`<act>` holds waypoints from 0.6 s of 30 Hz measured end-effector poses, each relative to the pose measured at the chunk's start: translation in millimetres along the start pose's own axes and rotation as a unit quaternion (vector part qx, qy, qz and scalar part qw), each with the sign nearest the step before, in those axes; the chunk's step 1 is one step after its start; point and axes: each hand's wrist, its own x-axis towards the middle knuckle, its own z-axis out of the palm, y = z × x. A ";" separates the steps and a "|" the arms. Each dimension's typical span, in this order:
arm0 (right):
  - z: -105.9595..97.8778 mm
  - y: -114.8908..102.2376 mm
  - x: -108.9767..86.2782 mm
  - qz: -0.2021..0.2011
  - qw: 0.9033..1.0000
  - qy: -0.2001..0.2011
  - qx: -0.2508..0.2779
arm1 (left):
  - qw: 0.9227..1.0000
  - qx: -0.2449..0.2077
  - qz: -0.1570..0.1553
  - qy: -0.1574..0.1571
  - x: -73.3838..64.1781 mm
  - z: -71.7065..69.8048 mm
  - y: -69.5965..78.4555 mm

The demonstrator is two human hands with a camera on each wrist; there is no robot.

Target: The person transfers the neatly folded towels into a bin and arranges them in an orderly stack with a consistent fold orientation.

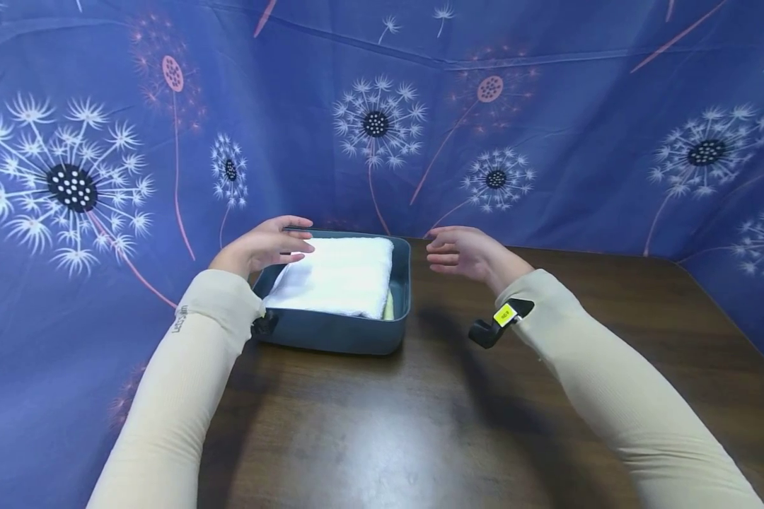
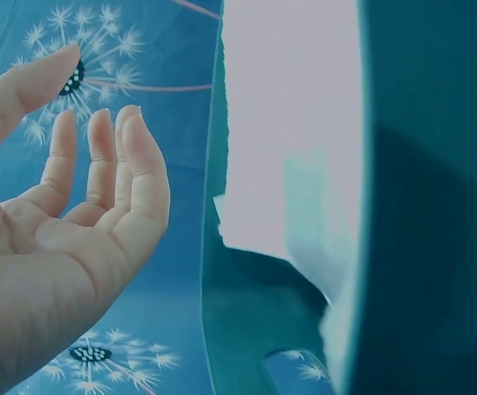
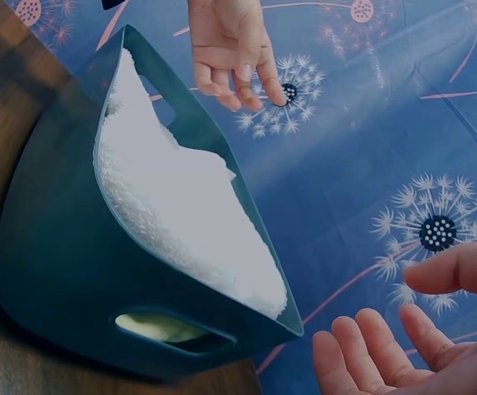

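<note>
A dark teal storage bin stands on the wooden table, with a folded white towel lying in it up to the rim. Something pale yellow-green shows beside the towel and through the bin's handle slot in the right wrist view. My left hand hovers over the bin's left side, fingers loosely bent, holding nothing. To the right of the bin, my right hand hangs in the air, relaxed and apart from it. Both palms face inward in the head view.
The brown wooden table stretches to the front and right. Behind it and on the left hangs a blue cloth with a dandelion print. A black wrist camera with a yellow label sticks out from the right sleeve.
</note>
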 end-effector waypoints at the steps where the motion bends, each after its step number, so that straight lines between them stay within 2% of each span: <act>1: -1.8 -0.2 -1.4 0.000 1.000 0.000 0.002 | 1.000 -0.003 0.000 -0.003 0.4 2.1 1.7; 9: -16.4 -3.4 -15.9 -0.003 1.000 0.012 0.007 | 0.999 -0.032 0.019 -0.026 3.4 21.7 13.3; 18: -32.3 -4.6 -29.6 -0.012 1.000 0.014 -0.005 | 0.999 -0.023 0.026 -0.040 10.8 44.6 24.4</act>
